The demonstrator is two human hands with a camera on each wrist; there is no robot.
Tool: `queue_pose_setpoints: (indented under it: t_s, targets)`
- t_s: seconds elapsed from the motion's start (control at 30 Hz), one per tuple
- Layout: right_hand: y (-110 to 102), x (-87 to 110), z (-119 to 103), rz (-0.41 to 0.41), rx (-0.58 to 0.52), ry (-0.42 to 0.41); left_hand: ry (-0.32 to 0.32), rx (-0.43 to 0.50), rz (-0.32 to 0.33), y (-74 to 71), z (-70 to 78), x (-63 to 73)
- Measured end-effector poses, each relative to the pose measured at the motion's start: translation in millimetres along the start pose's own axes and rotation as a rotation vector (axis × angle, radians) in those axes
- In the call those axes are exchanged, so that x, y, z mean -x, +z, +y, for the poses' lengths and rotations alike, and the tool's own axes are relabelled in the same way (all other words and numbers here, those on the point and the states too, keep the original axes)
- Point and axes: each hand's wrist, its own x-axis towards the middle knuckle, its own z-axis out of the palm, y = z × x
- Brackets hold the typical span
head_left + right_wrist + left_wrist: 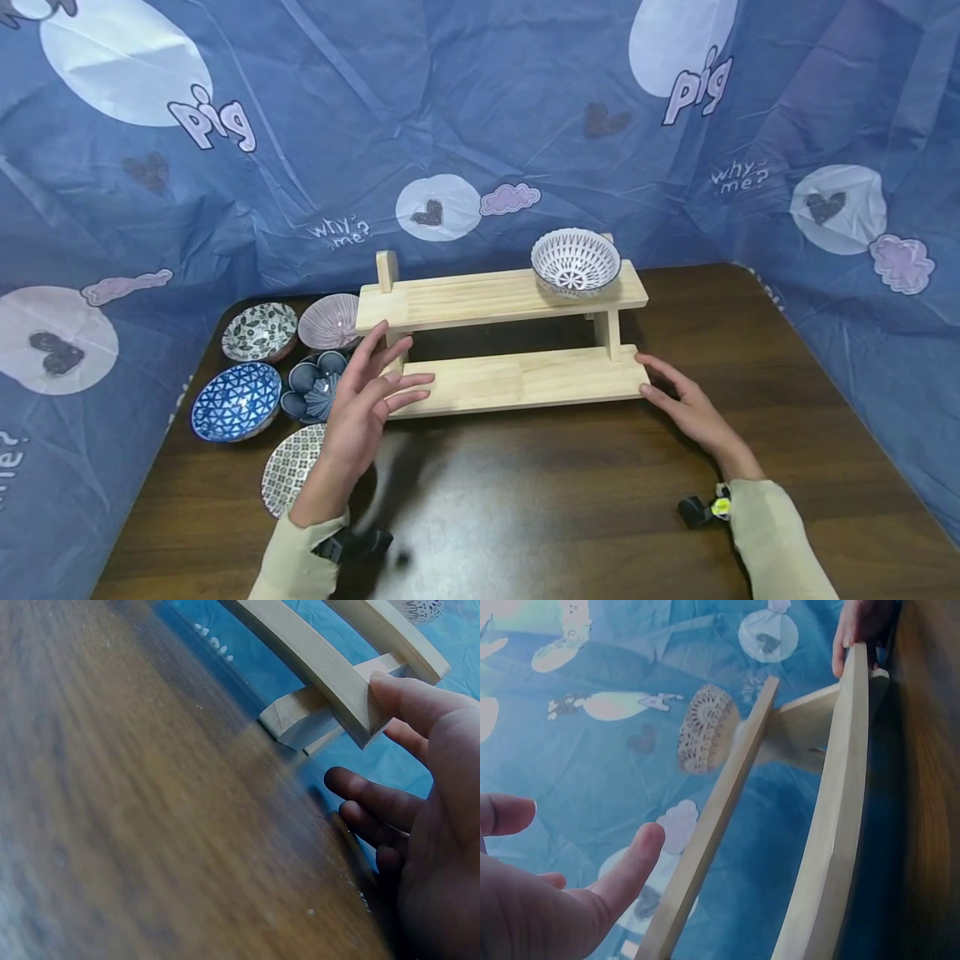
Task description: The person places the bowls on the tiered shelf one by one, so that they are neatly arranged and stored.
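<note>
A two-tier wooden rack (517,379) stands on the table, a white bowl with a dark lattice pattern (576,262) on the right part of its upper shelf. My left hand (360,408) is in front of the rack's left end with fingers spread and nothing held; in the left wrist view, its thumb and fingers show apart from the boards. At the rack's other end, my right hand (693,412) touches the end of the lower shelf with thumb and forefinger. Its thumb (405,694) lies against the shelf's corner in the right wrist view, the other fingers loosely bent below.
Left of the rack sit a leaf-patterned bowl (259,332), a pinkish ribbed bowl (328,322), a blue triangle-patterned bowl (236,402) and several small blue dishes (303,377). A patterned plate (288,471) is partly hidden by my left arm. Blue printed cloth (480,108) hangs behind the table.
</note>
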Motion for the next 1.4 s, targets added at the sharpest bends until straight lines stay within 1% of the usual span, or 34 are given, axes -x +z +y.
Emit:
queue_pose_setpoints:
  t_s: [0.2,0.37,0.53,0.73,0.83,0.9,1.07,1.13,1.27,1.4]
  targets:
    - [-1,0.3,-1,-0.002,-0.001,0.006,0.046,0.03,-0.033,-20.1,2.4,10.1]
    - [0,0.4,-1,-0.002,0.003,-0.009,0.04,0.022,-0.035,-34.0,4.2,17.2]
    - [0,0.4,-2,-0.002,0.007,-0.002,0.053,0.013,-0.051,-44.7,6.1,26.5]
    - [0,0.7,-2,-0.003,0.001,0.008,0.045,0.021,-0.069,-58.6,8.7,37.3]
    - [0,0.8,-2,-0.004,0.0,0.007,0.046,0.038,-0.103,-67.6,9.2,41.9]
    - [0,0.8,-2,-0.005,0.001,0.006,0.059,0.061,-0.135,-73.9,9.0,45.2]
    - [0,0.0,-2,-0.007,0.002,0.001,0.097,0.154,-0.227,-90.0,8.5,54.6]
    - [0,-0.3,-2,-0.004,0.002,-0.002,0.102,0.184,-0.255,-96.3,8.9,57.8]
    - [1,-0.3,-1,0.001,0.001,-0.003,0.108,0.212,-0.289,-108.8,10.5,64.0]
    - [0,-0.4,-1,0.002,0.0,-0.004,0.133,0.233,-0.306,-120.5,11.1,71.0]
